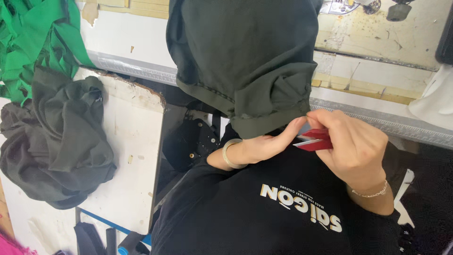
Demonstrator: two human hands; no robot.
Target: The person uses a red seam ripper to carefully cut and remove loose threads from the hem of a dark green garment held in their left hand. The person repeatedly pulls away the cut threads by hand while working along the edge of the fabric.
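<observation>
A dark grey-green garment (245, 56) hangs off the sewing table's edge toward me, its hemmed corner folded at the bottom. My left hand (264, 144), a pale bangle on its wrist, pinches that lower hem from below. My right hand (351, 146), with a thin chain bracelet, is closed on small red thread snips (314, 140) whose blades point left at the hem beside my left thumb. Both hands are over my lap, above my black printed shirt (283, 212).
A crumpled pile of dark grey fabric (56, 137) lies on a worn white board (132, 156) at the left. Green cloth (33, 38) is heaped at the top left. The cream sewing table top (377, 38) runs along the back; white material (436, 99) sits at the right.
</observation>
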